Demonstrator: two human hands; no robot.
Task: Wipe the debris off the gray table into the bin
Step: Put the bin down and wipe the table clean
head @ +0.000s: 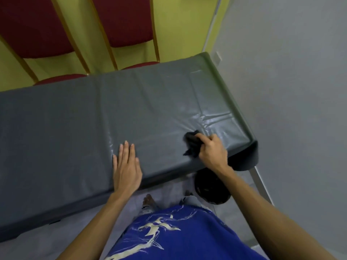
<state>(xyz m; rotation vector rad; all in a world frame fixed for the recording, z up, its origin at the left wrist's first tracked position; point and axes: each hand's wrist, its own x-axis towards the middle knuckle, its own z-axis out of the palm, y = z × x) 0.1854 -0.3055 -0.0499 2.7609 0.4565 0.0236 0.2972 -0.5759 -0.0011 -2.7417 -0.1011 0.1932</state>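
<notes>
Slick, wrinkled vinyl covers the padded gray table (75, 128). The right hand (212, 152) clenches a crumpled black cloth (191, 145) near its 4 o'clock corner — the left hand (126, 166) lies flat, fingers straight. A round black bin (209, 191) sits at the cloth's 6 o'clock, on gray floor (300, 91); red chairs (122, 21) at 12.

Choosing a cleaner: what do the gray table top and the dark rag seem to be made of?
The gray table top looks like padded vinyl or faux leather: semi-gloss sheen, soft creases, rounded edges. The dark rag gripped by the right hand looks like soft matte fabric, bunched in limp folds; which fibre is unclear.
</notes>
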